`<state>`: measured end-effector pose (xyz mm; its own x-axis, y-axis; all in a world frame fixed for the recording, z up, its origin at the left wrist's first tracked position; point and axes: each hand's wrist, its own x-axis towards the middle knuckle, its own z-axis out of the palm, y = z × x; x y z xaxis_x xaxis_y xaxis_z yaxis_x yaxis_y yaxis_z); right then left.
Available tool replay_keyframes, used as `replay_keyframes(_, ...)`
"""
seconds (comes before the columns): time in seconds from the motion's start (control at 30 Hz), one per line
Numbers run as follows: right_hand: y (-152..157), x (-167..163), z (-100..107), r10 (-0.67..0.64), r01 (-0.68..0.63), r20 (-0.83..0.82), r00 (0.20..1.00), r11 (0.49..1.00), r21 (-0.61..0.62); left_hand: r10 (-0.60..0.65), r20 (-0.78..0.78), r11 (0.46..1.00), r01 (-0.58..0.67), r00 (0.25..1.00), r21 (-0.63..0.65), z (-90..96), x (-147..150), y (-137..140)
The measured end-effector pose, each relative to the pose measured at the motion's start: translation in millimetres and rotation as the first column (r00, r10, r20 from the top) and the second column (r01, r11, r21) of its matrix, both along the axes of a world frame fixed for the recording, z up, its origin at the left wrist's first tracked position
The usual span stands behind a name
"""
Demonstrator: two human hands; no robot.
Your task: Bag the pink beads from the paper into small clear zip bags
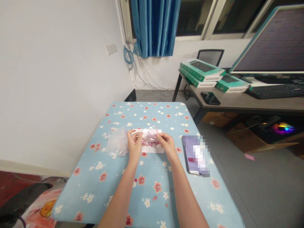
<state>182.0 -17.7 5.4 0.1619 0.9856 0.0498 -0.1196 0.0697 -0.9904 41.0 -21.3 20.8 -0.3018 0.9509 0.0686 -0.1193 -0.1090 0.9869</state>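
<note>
A small clear zip bag (151, 135) with pink bits in it is between my two hands, above a white sheet of paper (158, 150). My right hand (168, 145) pinches the bag's right edge between thumb and fingers. From the other side, my left hand (134, 144) has its fingers curled and its thumb at the bag's left end. Small pink pieces (150, 144) show just under the bag; whether they are inside it or loose on the paper is unclear. Left of my left hand lies a larger clear plastic bag (115, 144).
A blue flowered table (106, 196) bears everything. On its right lies a phone (193, 155) with a blurred screen. Beyond stands a desk (237, 103) with green keyboard boxes (201, 71), a dark phone (210, 98), a keyboard (277, 91) and a monitor (273, 41). A wall (52, 79) borders the left.
</note>
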Motion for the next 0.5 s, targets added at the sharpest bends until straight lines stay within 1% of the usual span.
replay_keyframes(0.1, 0, -2, 0, -0.082, 0.07, 0.149, 0.985, 0.994, 0.085, 0.033, -0.111, 0.997, -0.025, 0.993, 0.079, -2.4, 2, -1)
replay_keyframes(0.17, -3, -5, 2, -0.134, 0.104, 0.27, 0.954, 0.987, 0.122, 0.063, -0.229, 0.991, -0.033, 0.971, 0.132, -3.3, 1, -1)
replay_keyframes(0.23, -6, -9, 5, -0.166, 0.114, 0.354, 0.92, 0.98, 0.163, 0.088, -0.365, 0.982, -0.019, 0.927, 0.189, -3.4, 1, -1)
replay_keyframes(0.3, -9, -14, 7, -0.18, 0.097, 0.401, 0.898, 0.971, 0.219, 0.089, -0.473, 0.972, 0.028, 0.876, 0.234, -3.0, 0, 0)
replay_keyframes(0.4, -11, -18, 8, -0.185, 0.048, 0.45, 0.874, 0.953, 0.299, 0.037, -0.53, 0.967, 0.104, 0.847, 0.234, -3.4, 1, 0)
replay_keyframes(0.5, -12, -20, 9, -0.18, -0.003, 0.502, 0.846, 0.94, 0.341, 0.016, -0.513, 0.973, 0.104, 0.858, 0.204, -5.6, 2, 1)
